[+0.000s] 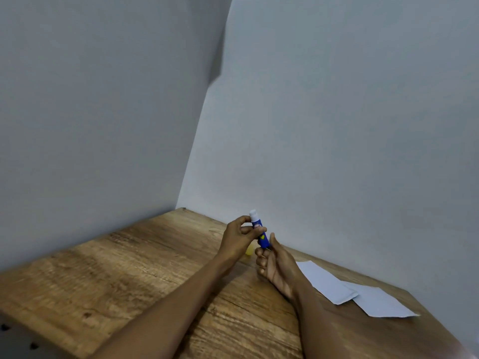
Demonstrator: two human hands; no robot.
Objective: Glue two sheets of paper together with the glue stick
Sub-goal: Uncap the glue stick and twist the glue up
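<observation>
1. Above the far part of the wooden table (129, 275), near the corner where two pale walls (337, 125) meet, one glue stick (259, 230) is held in the air. Its long axis is close to upright, tilted slightly, with the white upper end pointing up and a little to the left and the blue lower end pointing down toward the right hand.
2. The barrel is blue with a small label and a yellow mark; the top is white. Whether that white top is a cap or exposed glue cannot be told.
3. The left hand (239, 238) is closed on the middle of the barrel, its fingertips pinched around it.
4. The right hand (274, 265) is closed around the lower end of the same stick, thumb raised beside the barrel, so the two hands are brought together on the one object.
5. One small yellow object (249, 251) is partly seen on the table just behind the hands; its identity cannot be told.
6. Two sheets of white paper are counted, both flat on the table to the right of the hands, well apart from the glue stick. The nearer-left sheet (326, 283) overlaps the edge of the right sheet (383, 303).
7. Two bare forearms are seen reaching in from the lower edge.
</observation>
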